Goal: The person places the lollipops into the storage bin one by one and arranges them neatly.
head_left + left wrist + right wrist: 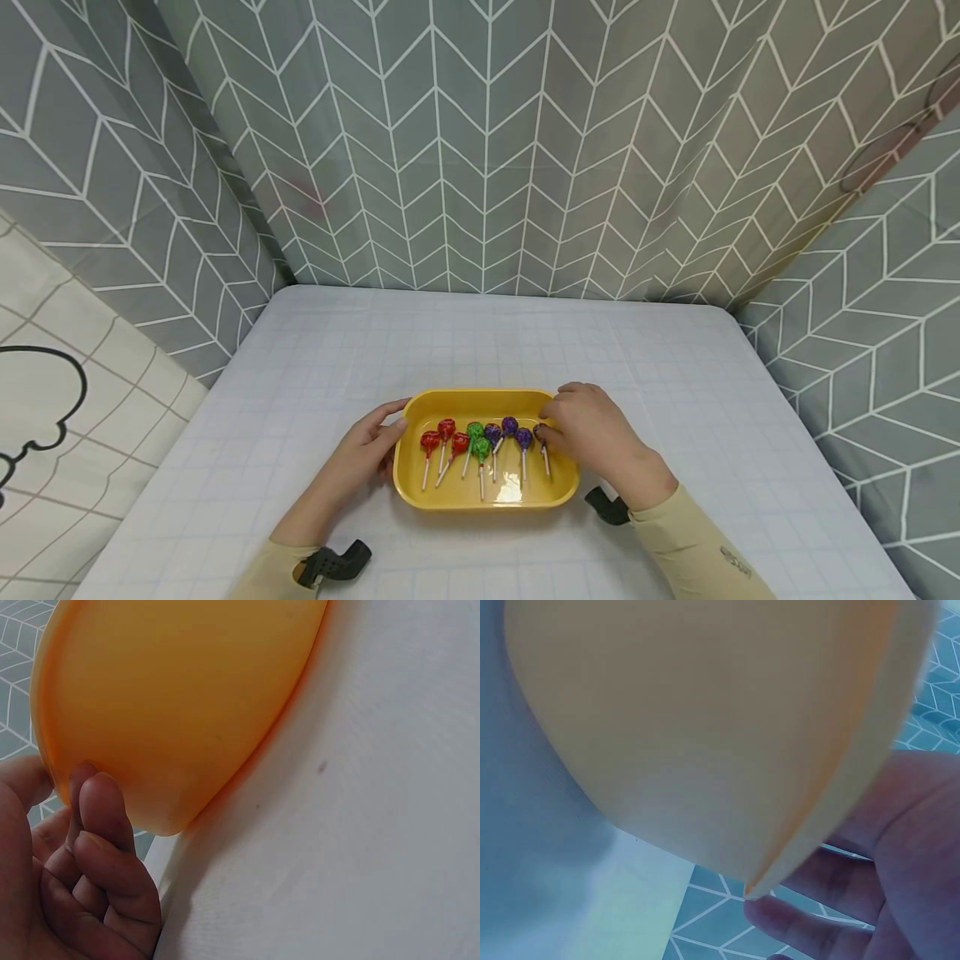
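Observation:
A yellow tray (487, 497) stands on the table with several lollipops in it. Red lollipops (429, 442) lie on the left, green ones (481, 448) in the middle, purple ones (523, 438) to the right. My left hand (367, 446) grips the tray's left end, thumb at the rim and curled fingers against the outer wall (165, 712). My right hand (600, 429) reaches over the tray's right end, and its fingertips pinch the rightmost purple lollipop (546, 461), partly covering its head. In the right wrist view the tray's wall (690, 735) hides those fingertips.
A white cloth with a faint grid covers the table (480, 342). Grey curtains (465, 150) with a white chevron pattern hang behind and at the sides. A dark wrist mount (337, 562) sits on my left wrist, another (607, 506) on my right.

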A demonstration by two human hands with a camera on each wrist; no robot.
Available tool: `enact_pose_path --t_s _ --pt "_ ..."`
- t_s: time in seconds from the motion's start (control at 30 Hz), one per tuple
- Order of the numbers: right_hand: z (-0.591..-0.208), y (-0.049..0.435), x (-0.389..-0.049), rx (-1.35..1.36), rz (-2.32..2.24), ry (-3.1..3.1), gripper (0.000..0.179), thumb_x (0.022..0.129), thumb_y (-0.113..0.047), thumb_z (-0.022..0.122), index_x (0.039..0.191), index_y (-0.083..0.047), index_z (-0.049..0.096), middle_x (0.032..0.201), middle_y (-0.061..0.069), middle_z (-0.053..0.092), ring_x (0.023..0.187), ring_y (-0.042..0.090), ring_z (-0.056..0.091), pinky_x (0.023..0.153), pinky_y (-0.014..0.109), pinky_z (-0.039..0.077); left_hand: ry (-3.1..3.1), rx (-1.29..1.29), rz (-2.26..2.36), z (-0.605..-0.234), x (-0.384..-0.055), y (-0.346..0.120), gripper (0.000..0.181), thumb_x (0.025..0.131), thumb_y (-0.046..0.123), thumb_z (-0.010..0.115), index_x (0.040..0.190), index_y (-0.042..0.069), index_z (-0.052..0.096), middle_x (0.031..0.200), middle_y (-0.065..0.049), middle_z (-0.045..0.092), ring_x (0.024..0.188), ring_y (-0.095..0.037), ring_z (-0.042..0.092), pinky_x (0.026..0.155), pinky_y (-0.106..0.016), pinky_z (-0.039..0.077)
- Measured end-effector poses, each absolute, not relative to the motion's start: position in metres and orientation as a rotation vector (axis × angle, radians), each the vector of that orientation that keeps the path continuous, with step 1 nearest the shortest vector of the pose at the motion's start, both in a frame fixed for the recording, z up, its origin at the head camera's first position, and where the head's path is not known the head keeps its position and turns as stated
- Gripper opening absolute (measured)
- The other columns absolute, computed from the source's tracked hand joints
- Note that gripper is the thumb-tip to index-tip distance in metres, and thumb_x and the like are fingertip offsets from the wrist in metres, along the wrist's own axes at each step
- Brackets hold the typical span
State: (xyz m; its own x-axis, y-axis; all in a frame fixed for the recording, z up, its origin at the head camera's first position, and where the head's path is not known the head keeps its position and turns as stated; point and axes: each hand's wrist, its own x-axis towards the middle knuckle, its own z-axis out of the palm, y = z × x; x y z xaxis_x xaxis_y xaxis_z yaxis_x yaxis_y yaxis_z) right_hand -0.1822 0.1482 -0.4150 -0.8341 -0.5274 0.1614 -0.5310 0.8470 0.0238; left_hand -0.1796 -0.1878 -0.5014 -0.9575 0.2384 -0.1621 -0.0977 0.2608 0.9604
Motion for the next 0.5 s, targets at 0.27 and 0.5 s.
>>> enact_pose_path --t_s 0.27,0.5 --pt "-0.413 0.153 -0.182 0.809 0.1 -2.885 0.01 0.077 -0.034 0.07 0.082 -0.025 0.069 0.076 -0.017 0.061 0.093 0.016 0.053 0.087 0.037 0.039 2.248 0.135 1.758 -0.501 -0.179 -0.188 0.04 0.087 0.049 0.05 0.126 0.04 0.044 0.069 -0.015 0.059 0.05 -0.026 0.049 0.043 -0.035 0.043" --pt "-0.409 0.159 -0.183 0.766 0.355 -2.929 0.02 0.077 -0.033 0.07 0.092 -0.02 0.072 0.09 -0.01 0.065 0.106 0.02 0.052 0.093 0.037 0.037 2.254 0.13 1.753 -0.5 -0.179 -0.187 0.039 0.088 0.048 0.05 0.125 0.04 0.044 0.069 -0.015 0.059 0.05 -0.027 0.049 0.043 -0.035 0.043"
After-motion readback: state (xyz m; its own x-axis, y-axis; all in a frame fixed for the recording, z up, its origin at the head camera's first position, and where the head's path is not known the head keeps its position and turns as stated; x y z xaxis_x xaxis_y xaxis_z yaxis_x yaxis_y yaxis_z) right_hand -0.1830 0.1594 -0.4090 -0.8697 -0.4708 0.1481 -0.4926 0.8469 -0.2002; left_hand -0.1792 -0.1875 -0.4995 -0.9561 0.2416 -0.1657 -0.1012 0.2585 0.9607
